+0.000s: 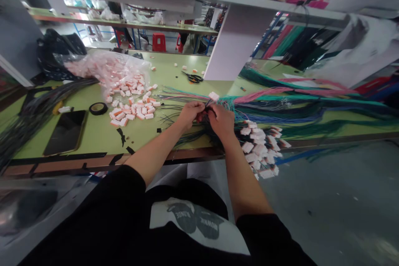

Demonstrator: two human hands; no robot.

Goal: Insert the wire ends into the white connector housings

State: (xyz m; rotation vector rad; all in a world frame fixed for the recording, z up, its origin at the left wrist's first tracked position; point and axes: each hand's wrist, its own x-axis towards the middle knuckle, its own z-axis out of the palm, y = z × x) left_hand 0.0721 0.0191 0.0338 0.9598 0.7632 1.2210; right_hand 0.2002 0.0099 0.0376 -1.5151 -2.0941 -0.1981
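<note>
My left hand (190, 114) and my right hand (222, 119) meet over the middle of the green table, both with fingers pinched close together. Dark thin wires (209, 102) run between the fingertips. A white connector (213, 96) sits just beyond my right hand, apparently at the end of those wires. Under and beside the hands lie bundles of teal wires (227, 102), pink wires (264, 93) and blue wires (280, 117). Right of my right forearm, a cluster of wired white-and-orange connectors (260, 147) hangs over the front edge.
Loose connectors (137, 110) spill from a clear plastic bag (115, 68) on the left. Nearby lie black tape (98, 108), a phone (66, 132) and a dark wire bundle (29, 118). Black-handled scissors (193, 77) rest near a white upright panel (232, 41) under a shelf.
</note>
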